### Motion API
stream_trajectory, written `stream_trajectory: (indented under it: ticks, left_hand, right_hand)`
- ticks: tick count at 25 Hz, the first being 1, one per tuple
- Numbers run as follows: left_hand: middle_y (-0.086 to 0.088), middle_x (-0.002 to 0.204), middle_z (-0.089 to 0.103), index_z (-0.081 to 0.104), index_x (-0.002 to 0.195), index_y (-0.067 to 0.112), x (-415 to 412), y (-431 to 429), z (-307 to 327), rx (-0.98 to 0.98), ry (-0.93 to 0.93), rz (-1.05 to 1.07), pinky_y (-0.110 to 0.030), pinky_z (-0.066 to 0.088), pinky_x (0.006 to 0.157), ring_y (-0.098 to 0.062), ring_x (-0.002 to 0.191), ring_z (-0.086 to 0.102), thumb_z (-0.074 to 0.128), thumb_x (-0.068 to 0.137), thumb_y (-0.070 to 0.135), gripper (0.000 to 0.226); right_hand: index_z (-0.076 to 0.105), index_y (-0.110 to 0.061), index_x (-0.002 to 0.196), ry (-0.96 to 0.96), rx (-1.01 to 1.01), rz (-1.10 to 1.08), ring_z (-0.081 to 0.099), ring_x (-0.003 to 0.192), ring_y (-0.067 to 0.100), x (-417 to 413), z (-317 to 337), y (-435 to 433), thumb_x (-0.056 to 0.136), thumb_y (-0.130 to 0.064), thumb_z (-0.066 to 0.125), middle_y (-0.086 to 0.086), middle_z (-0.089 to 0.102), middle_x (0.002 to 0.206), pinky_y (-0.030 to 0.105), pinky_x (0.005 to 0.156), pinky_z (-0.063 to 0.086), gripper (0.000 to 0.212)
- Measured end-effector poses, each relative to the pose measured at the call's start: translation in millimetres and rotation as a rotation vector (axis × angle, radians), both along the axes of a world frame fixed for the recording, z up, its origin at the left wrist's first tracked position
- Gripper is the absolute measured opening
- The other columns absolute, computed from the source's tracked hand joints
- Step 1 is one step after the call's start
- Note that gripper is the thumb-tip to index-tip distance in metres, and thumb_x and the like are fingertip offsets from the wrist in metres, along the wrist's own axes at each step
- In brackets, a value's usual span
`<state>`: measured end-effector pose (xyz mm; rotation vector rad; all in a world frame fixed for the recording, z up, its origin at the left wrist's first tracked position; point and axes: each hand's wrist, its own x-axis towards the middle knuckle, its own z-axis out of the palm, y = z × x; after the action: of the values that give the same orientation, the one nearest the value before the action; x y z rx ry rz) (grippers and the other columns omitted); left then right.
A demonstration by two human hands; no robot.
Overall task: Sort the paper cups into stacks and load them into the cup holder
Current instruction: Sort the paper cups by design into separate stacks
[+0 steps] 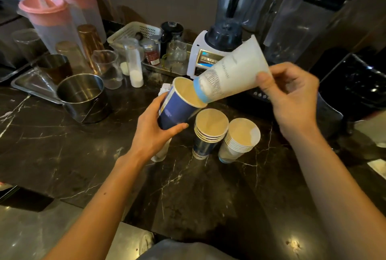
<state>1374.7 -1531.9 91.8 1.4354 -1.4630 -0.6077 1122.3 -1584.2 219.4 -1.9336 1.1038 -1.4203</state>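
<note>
My left hand [153,132] grips a dark blue paper cup [177,111], tilted with its mouth up and to the right. My right hand [292,96] holds a white paper cup [236,73] with a light blue base, lying nearly sideways, its base at the blue cup's mouth. On the dark marble counter [73,155] below stand two upright stacks: a blue cup stack [210,132] and, to its right, a white cup stack [240,140]. Another white cup [160,155] is partly hidden under my left wrist. No cup holder is visible.
A blender [221,36] stands just behind the cups. To the left are a steel pot [83,96], glass beakers [107,67], two pink-lidded pitchers [50,23] and a white basket [133,32]. A black appliance [359,84] sits at the right.
</note>
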Motion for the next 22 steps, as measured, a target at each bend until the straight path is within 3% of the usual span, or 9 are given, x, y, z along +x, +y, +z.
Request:
stream_trajectory:
  ticks: [2, 5, 10, 15, 19, 22]
  left_hand:
    - [0.01, 0.14, 0.047, 0.035, 0.144, 0.028, 1.6, -1.6, -0.7, 0.002, 0.008, 0.049, -0.012, 0.043, 0.096, 0.01, 0.121, 0.045, 0.082, 0.071, 0.034, 0.087]
    - [0.006, 0.14, 0.045, 0.034, 0.142, 0.027, -1.7, -5.6, 9.0, -0.015, 0.072, 0.125, -0.025, 0.043, 0.101, -0.001, 0.126, 0.046, 0.083, 0.07, 0.037, 0.087]
    - [0.011, 0.133, 0.052, 0.036, 0.138, 0.021, -22.7, -11.2, 57.2, -0.18, 0.248, 0.13, -0.018, 0.046, 0.099, 0.0, 0.124, 0.051, 0.081, 0.076, 0.032, 0.077]
    - [0.011, 0.135, 0.053, 0.036, 0.14, 0.025, -54.0, -22.0, 65.5, -0.106, 0.265, -0.005, -0.031, 0.047, 0.103, -0.002, 0.126, 0.051, 0.084, 0.071, 0.032, 0.084]
    - [0.029, 0.128, 0.045, 0.025, 0.141, 0.034, -72.3, -22.9, 37.7, 0.041, 0.205, -0.108, -0.008, 0.043, 0.095, 0.017, 0.116, 0.047, 0.083, 0.073, 0.024, 0.09]
    - [0.036, 0.129, 0.038, 0.016, 0.142, 0.044, -73.1, -20.7, 15.2, 0.12, 0.159, -0.148, -0.003, 0.037, 0.096, 0.021, 0.117, 0.041, 0.082, 0.074, 0.024, 0.097]
  right_hand:
    - [0.064, -0.034, 0.086, -0.011, -0.064, -0.093, 0.063, 0.083, 0.007, -23.2, 3.0, 1.0, 0.091, -0.02, 0.068, -0.014, 0.066, 0.083, 0.026, 0.076, 0.052, 0.016]
    - [0.065, -0.029, 0.088, 0.061, -0.073, -0.147, 0.061, 0.083, 0.002, -56.7, -1.6, 7.8, 0.091, -0.019, 0.068, -0.018, 0.065, 0.082, 0.02, 0.076, 0.048, 0.011]
    - [0.069, -0.015, 0.095, 0.282, -0.034, -0.166, 0.06, 0.086, 0.008, -83.0, -30.3, 16.9, 0.09, -0.017, 0.069, 0.001, 0.066, 0.089, 0.022, 0.077, 0.048, 0.005]
    - [0.072, -0.006, 0.093, 0.435, -0.089, -0.11, 0.061, 0.088, 0.017, -86.6, -54.0, 12.2, 0.089, -0.016, 0.071, 0.001, 0.064, 0.09, 0.031, 0.077, 0.049, 0.011]
    - [0.072, -0.013, 0.094, 0.516, 0.033, -0.051, 0.057, 0.104, 0.018, -82.5, -84.3, 12.2, 0.087, -0.019, 0.071, 0.001, 0.061, 0.106, 0.037, 0.089, 0.049, 0.009]
    - [0.071, -0.02, 0.092, 0.604, 0.157, -0.014, 0.045, 0.125, 0.018, -79.2, -105.5, 14.9, 0.088, -0.026, 0.07, 0.0, 0.052, 0.129, 0.037, 0.101, 0.041, 0.007]
